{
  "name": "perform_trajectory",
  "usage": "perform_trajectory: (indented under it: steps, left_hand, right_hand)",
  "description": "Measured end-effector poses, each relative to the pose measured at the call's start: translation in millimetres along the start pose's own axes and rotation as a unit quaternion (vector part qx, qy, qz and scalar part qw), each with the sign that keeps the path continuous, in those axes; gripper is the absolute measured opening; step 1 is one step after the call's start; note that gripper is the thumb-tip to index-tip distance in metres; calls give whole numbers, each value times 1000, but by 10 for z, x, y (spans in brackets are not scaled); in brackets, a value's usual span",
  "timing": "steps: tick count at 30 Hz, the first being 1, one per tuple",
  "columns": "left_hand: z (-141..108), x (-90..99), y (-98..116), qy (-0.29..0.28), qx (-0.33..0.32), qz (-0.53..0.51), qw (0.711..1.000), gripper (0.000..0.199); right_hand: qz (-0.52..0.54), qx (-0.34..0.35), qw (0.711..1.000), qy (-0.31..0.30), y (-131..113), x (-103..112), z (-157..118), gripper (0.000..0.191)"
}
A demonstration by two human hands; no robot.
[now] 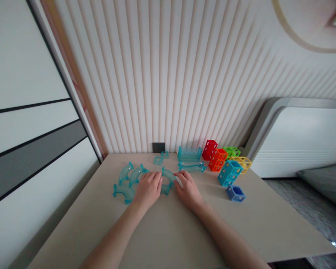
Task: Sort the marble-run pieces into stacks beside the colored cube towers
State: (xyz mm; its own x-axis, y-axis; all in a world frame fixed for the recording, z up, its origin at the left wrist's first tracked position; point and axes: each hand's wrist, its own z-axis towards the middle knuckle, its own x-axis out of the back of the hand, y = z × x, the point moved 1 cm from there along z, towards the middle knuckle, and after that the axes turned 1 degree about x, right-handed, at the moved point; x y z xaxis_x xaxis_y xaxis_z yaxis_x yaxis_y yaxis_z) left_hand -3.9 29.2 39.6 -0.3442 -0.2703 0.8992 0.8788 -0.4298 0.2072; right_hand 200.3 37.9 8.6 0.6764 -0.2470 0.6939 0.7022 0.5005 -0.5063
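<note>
My left hand is closed, palm down, with its fingertips at the left end of a translucent teal curved track piece. On the other end of that curved track piece, my right hand has its fingers and thumb pinched. Partly hidden by my left hand, another teal track piece lies just below. Left of my hands, several more curved track pieces lie spread on the table.
Straight teal track pieces lie at the back by the ribbed wall. Small teal square pieces are left of them. Towers of red, orange and teal cube frames stand right, with a blue cube frame in front.
</note>
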Motion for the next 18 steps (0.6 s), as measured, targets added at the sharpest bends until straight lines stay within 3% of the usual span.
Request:
perform_trajectory:
  steps: [5, 13, 18]
  left_hand:
    - [16, 32, -223, -14, 69, 59, 996, 27]
    - [-80, -80, -4, -79, -29, -13, 996, 36]
    - [-122, -178, 54, -103, -51, -18, 993, 28]
  right_hand:
    - [-30, 4, 998, -62, -30, -69, -34, 29]
    - [6, 13, 997, -81, 43, -22, -8, 22]
    - [17, 11, 996, -83, 22, 5, 19, 21]
